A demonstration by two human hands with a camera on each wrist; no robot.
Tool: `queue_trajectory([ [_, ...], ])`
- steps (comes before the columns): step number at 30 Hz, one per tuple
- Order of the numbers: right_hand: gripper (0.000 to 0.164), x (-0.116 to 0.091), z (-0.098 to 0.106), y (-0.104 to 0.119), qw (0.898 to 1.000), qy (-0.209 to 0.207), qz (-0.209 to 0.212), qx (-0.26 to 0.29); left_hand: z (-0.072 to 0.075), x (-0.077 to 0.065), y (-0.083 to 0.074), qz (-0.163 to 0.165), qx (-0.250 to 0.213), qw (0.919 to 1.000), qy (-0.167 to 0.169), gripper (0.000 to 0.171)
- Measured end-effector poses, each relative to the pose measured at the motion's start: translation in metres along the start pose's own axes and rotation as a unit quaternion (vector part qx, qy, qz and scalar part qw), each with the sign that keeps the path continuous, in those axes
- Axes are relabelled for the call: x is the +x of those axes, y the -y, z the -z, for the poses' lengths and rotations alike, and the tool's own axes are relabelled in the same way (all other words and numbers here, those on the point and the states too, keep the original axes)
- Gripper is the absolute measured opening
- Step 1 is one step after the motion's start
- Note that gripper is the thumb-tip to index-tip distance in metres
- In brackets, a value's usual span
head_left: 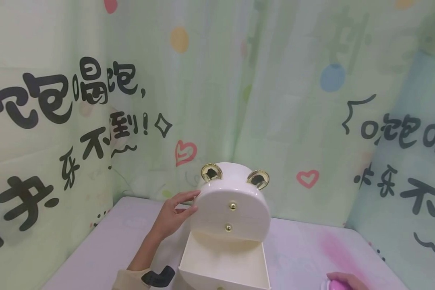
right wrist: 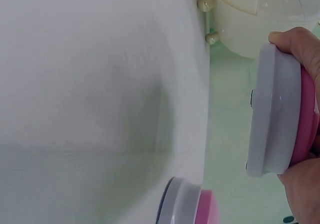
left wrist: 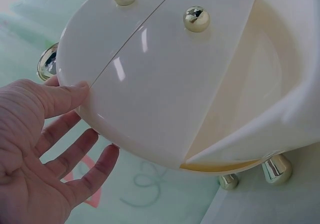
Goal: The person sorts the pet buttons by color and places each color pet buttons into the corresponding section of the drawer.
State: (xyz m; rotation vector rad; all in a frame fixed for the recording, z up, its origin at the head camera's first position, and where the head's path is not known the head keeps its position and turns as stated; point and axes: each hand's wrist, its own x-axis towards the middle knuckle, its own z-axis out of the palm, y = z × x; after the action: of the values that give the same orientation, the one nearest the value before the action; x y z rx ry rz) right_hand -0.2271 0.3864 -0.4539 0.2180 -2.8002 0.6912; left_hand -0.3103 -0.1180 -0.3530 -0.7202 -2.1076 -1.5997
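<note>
A white storage box [head_left: 235, 213] with a rounded top, gold ear-like rings and gold ball knobs stands on the table. Its bottom drawer [head_left: 224, 257] is pulled out, showing a bare cream inside. My left hand [head_left: 174, 215] touches the box's left side; in the left wrist view the thumb rests on the front edge, and the other fingers spread along the side. At the lower right, my right hand [head_left: 349, 280] grips a round white-and-pink object [right wrist: 280, 112], its thumb and fingers on the rim. The kind of object is unclear.
A second white-and-pink object [right wrist: 182, 204] appears at the bottom of the right wrist view. Short gold feet [left wrist: 277, 169] support the box. Printed curtains [head_left: 275, 121] surround the pale table [head_left: 297, 249] at the back and sides. A pink patch shows on the table's right.
</note>
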Motion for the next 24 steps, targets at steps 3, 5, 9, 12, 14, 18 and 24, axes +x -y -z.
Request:
queue_trajectory([
  [3, 0.052, -0.004, 0.005, 0.013, 0.998, -0.033, 0.062, 0.005, 0.0, 0.0, 0.0, 0.002, 0.002, 1.0, -0.001, 0.043],
  [5, 0.057, -0.005, 0.009, 0.022, 0.995, -0.043, 0.088, 0.004, 0.0, 0.0, 0.001, 0.003, 0.005, 1.0, -0.002, 0.043],
  [9, 0.067, -0.004, 0.014, 0.043, 0.992, -0.063, 0.112, 0.003, -0.001, 0.002, 0.001, 0.006, 0.004, 1.0, -0.005, 0.043],
  [12, 0.072, -0.002, 0.016, 0.059, 0.989, -0.083, 0.12, -0.002, 0.0, 0.003, 0.002, 0.004, 0.004, 1.0, -0.005, 0.043],
  [14, 0.073, -0.001, 0.015, 0.068, 0.988, -0.097, 0.122, -0.003, 0.0, 0.003, 0.002, 0.001, 0.005, 1.0, -0.005, 0.043],
  [18, 0.066, -0.001, 0.01, 0.084, 0.989, -0.113, 0.086, -0.026, 0.0, 0.002, 0.001, -0.003, 0.009, 0.9999, -0.005, 0.043],
  [24, 0.067, 0.004, 0.01, 0.099, 0.992, -0.109, 0.058, -0.029, 0.001, 0.003, 0.0, 0.0, 0.01, 1.0, -0.002, 0.043],
])
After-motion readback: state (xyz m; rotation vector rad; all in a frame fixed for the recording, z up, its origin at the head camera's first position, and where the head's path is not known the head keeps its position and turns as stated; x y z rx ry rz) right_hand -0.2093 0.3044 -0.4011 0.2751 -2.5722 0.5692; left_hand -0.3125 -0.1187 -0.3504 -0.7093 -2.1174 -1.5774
